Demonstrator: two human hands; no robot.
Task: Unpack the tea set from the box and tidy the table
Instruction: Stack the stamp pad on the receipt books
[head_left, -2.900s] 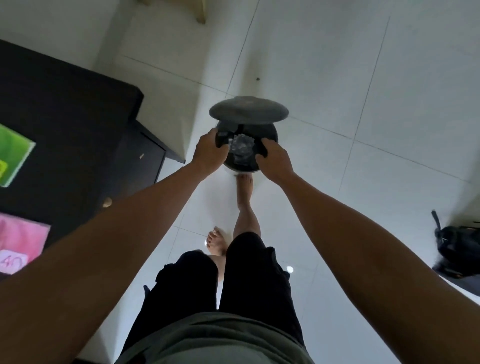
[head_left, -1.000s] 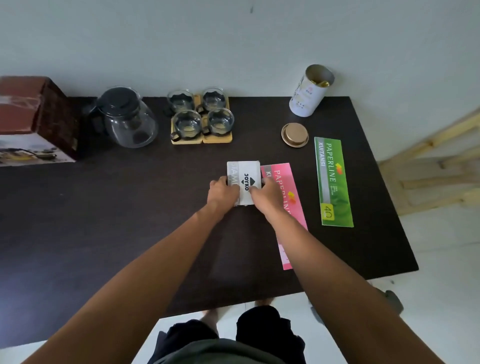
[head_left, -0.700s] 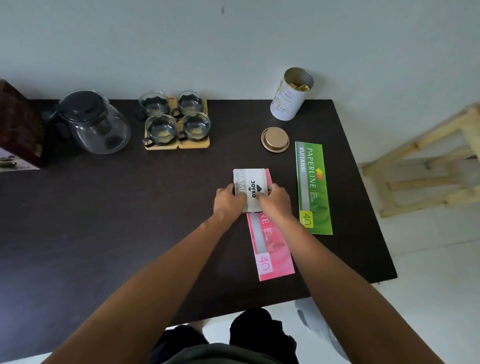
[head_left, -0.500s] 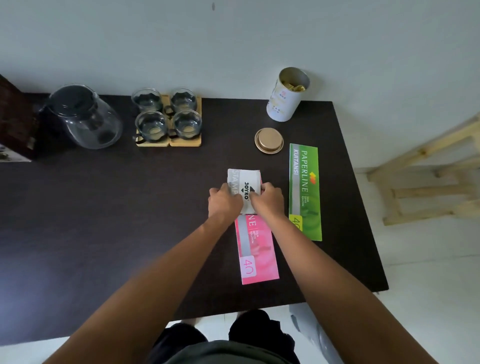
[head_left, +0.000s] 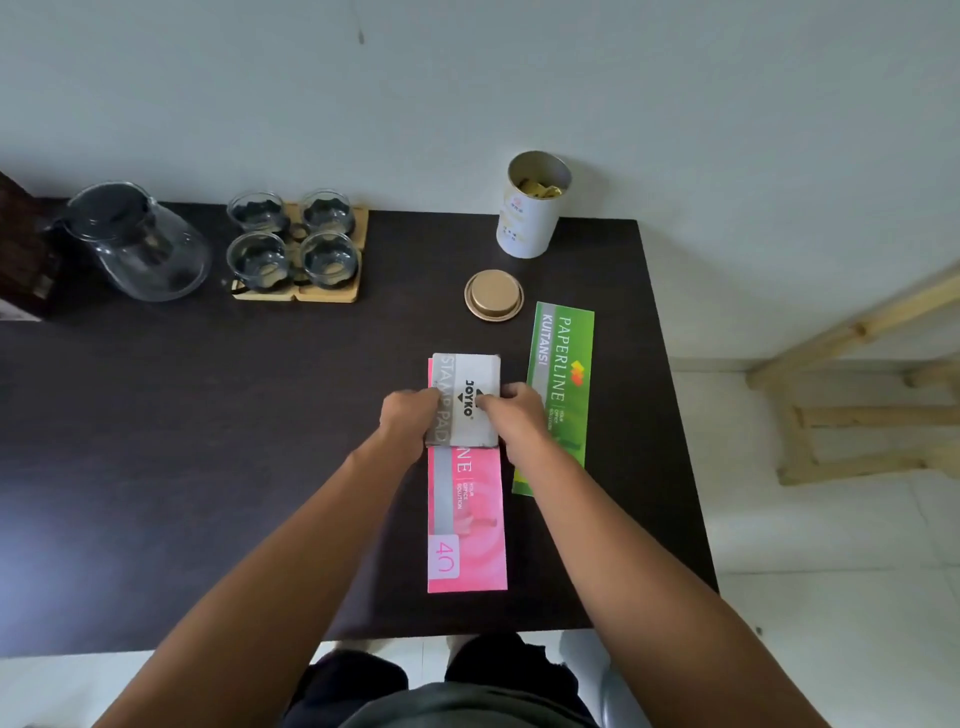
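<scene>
The brown box (head_left: 21, 260) is cut off by the left edge. The stamp pad box (head_left: 465, 400) hides the pink receipt book's (head_left: 467, 519) far end; the hands' fingertips cover its sides. The right forearm covers the green receipt book's (head_left: 561, 379) near corner. Small print there is unreadable.

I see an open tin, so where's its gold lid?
The gold lid lies flat on the table, right of centre, between the open tin and the green booklet.
</scene>
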